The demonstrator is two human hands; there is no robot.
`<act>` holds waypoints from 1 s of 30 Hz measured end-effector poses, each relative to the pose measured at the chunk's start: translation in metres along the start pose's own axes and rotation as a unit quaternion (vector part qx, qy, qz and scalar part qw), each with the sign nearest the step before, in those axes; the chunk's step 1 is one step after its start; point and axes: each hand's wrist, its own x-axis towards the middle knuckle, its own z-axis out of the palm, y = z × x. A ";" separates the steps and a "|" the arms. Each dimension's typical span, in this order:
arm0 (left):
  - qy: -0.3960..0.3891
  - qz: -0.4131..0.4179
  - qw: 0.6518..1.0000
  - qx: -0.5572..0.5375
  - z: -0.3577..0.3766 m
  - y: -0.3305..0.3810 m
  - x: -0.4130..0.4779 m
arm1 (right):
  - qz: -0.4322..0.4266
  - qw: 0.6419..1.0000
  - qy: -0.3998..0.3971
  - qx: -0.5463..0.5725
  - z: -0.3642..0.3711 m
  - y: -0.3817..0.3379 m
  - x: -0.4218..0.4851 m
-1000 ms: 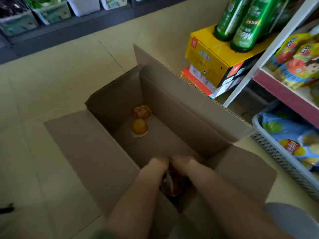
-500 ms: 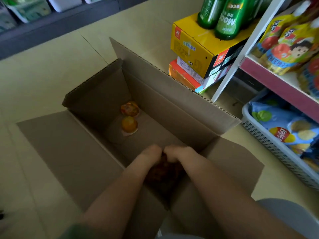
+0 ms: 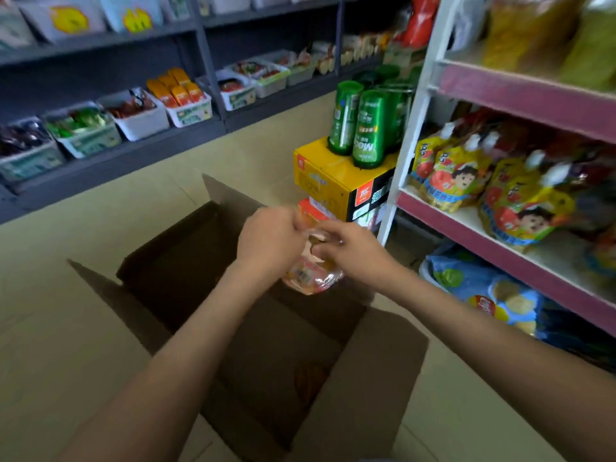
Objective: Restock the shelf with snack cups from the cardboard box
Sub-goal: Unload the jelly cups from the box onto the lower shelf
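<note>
Both my hands hold a bunch of clear snack cups (image 3: 311, 276) with orange contents above the open cardboard box (image 3: 376, 371). My left hand (image 3: 266, 238) grips the bunch from the left, and my right hand (image 3: 353, 251) pinches it from the right. One more cup (image 3: 310, 378) lies dimly on the box floor near the front right. The shelf (image 3: 520, 255) with pink edges stands to the right, its middle level bearing yellow spouted pouches (image 3: 456, 178).
Stacked yellow and orange cartons (image 3: 336, 181) topped with green bottles (image 3: 366, 128) stand beside the shelf post. A basket of blue chip bags (image 3: 483, 291) sits under the shelf. Dark shelving with white snack tubs (image 3: 140, 115) lines the far wall across the tan floor.
My hands rose out of the box's near corner with a bunch of cups. The view tilted up, so the far shelving shows and the two cups at the box's far end are out of sight.
</note>
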 end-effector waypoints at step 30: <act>-0.074 0.308 0.784 -0.534 0.020 0.509 -0.039 | -0.046 0.733 0.659 -0.159 -0.414 0.084 -0.245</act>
